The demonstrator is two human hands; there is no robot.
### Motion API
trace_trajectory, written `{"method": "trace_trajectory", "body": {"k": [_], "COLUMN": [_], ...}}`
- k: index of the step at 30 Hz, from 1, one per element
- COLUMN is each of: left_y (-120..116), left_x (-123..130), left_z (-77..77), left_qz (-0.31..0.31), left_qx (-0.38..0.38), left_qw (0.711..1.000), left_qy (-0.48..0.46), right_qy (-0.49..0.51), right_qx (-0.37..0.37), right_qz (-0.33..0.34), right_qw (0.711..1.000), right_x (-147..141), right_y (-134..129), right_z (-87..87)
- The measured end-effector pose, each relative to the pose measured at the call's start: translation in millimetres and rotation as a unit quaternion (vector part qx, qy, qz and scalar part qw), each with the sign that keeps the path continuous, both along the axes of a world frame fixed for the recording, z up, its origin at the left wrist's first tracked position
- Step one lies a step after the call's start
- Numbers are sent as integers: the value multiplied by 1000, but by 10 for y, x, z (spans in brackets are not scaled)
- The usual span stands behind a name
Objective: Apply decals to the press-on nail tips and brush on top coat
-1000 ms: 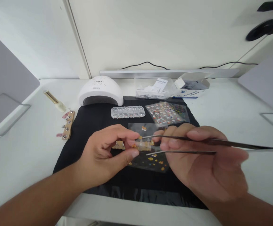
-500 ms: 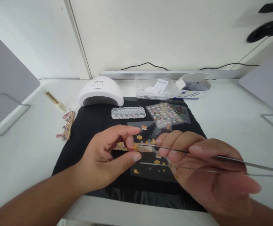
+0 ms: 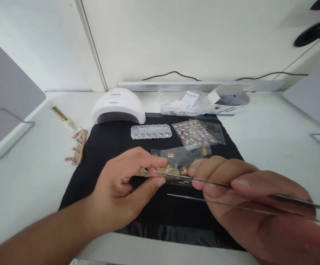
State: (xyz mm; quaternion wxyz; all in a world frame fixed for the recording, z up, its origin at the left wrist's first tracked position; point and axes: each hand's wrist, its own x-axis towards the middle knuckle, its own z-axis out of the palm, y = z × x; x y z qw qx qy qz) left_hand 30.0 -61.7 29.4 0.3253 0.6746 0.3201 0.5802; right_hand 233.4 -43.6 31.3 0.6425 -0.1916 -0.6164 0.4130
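My left hand (image 3: 126, 184) pinches the left edge of a clear sticker sheet (image 3: 180, 156) with small orange and yellow figures. The sheet is tilted, so its lower part shows only as a narrow band. My right hand (image 3: 248, 195) holds long thin metal tweezers (image 3: 212, 183), their two arms apart and their tips pointing left near my left fingertips. The right fingertips are at the sheet's right side; whether they touch it I cannot tell. A tan strip (image 3: 142, 172) shows partly behind my left fingers, mostly hidden.
A black cloth (image 3: 107, 147) covers the white table. On it are a clear rhinestone case (image 3: 151, 131) and more sticker sheets (image 3: 197, 134). Behind stand a white nail lamp (image 3: 118, 105), a clear tub (image 3: 165, 108) and an alcohol pad box (image 3: 227, 108). A nail-tip stand (image 3: 79, 147) and bottle (image 3: 70, 125) lie left.
The sticker sheet has tipped, its lower part swinging up from lying broad to nearly edge-on. My right hand and the tweezers have moved slightly right and down.
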Motion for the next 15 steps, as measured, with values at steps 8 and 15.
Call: {"method": "trace_trajectory", "body": {"k": [8,15], "left_y": [-34,-28], "left_x": [0,-16], "left_z": [26,21], "left_qz": [10,-11], "left_qx": [-11,-42], "left_qw": [1000,999], "left_qy": [3,-9], "right_qy": [-32,-42], "right_qx": [7,52], "right_qz": [-24,3], "right_qw": [999,998], "right_x": [16,62], "right_y": [-42,-10], "right_z": [45,35]}}
